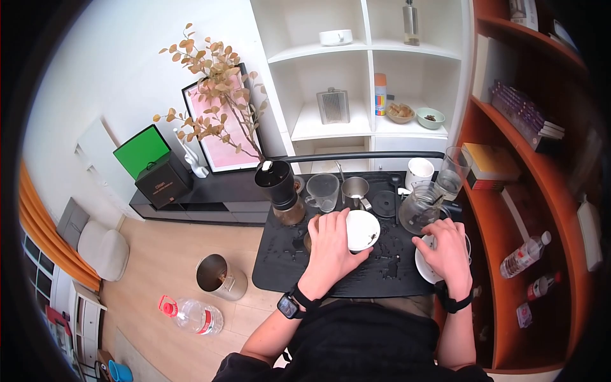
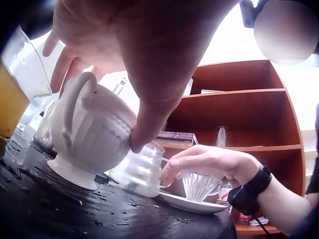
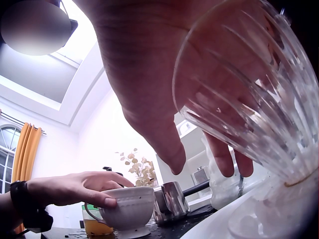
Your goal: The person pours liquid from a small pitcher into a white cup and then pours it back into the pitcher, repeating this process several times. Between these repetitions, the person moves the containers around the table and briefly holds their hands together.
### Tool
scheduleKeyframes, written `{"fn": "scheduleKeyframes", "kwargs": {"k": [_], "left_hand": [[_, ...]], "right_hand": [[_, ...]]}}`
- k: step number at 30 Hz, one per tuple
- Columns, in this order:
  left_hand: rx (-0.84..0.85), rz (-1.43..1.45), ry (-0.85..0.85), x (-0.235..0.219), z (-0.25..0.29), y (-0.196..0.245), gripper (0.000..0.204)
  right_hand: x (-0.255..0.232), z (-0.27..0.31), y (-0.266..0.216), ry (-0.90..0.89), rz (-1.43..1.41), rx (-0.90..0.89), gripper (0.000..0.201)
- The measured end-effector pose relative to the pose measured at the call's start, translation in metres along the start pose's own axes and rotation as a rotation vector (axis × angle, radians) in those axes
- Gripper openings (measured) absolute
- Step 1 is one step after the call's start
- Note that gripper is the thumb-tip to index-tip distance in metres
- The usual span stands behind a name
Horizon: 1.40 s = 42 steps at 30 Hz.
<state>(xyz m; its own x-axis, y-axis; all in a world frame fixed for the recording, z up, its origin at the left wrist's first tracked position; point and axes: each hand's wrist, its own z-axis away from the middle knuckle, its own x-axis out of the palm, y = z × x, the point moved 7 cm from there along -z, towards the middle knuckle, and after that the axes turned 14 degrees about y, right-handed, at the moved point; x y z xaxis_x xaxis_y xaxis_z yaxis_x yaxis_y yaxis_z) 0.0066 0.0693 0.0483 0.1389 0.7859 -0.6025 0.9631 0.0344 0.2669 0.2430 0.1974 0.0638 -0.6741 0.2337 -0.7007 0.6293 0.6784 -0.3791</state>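
Observation:
My left hand [image 1: 330, 249] grips a white footed cup [image 1: 361, 229], thumb on the near side and fingers on the far side. Dark specks lie inside the cup. Its fluted side, handle and foot show in the left wrist view, the foot close over the wet black table. My right hand [image 1: 448, 250] is held over a white saucer [image 1: 425, 270], fingers loosely bent. A ribbed clear glass dripper [image 2: 199, 183] stands on that saucer under the hand, largely hidden from the head view. Just beyond the right fingertips is a glass carafe [image 1: 418, 210].
Along the black table [image 1: 280, 267] stand a coffee grinder [image 1: 280, 188], a glass mug [image 1: 323, 192], a metal pitcher [image 1: 354, 191], a white mug [image 1: 420, 170] and a tall glass [image 1: 453, 173]. A vessel of amber liquid [image 2: 12, 99] is left of the cup. Wooden shelves [image 1: 509, 191] border the right.

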Motion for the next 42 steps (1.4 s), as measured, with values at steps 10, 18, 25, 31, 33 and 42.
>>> {"fn": "scheduleKeyframes", "kwargs": {"k": [10, 18, 25, 31, 33, 42], "left_hand": [[-0.017, 0.078, -0.056, -0.02, 0.003, -0.01, 0.132], [-0.21, 0.016, -0.125, -0.06, 0.021, -0.074, 0.128], [-0.493, 0.161, -0.224, -0.037, 0.042, -0.096, 0.083], [-0.491, 0.232, -0.125, -0.027, 0.048, -0.101, 0.069], [-0.497, 0.237, -0.12, -0.027, 0.048, -0.101, 0.07], [-0.531, 0.217, 0.028, -0.052, 0.029, -0.099, 0.069]], "right_hand": [[-0.001, 0.0, 0.0, -0.003, -0.008, 0.01, 0.034], [-0.001, 0.001, 0.0, 0.019, -0.009, 0.0, 0.031], [-0.001, 0.001, 0.001, 0.017, -0.02, 0.005, 0.031], [0.002, 0.001, 0.003, 0.013, -0.006, -0.004, 0.032], [0.002, 0.001, 0.003, 0.017, -0.001, -0.008, 0.032], [0.001, 0.002, 0.001, 0.026, -0.005, -0.016, 0.032]]}}
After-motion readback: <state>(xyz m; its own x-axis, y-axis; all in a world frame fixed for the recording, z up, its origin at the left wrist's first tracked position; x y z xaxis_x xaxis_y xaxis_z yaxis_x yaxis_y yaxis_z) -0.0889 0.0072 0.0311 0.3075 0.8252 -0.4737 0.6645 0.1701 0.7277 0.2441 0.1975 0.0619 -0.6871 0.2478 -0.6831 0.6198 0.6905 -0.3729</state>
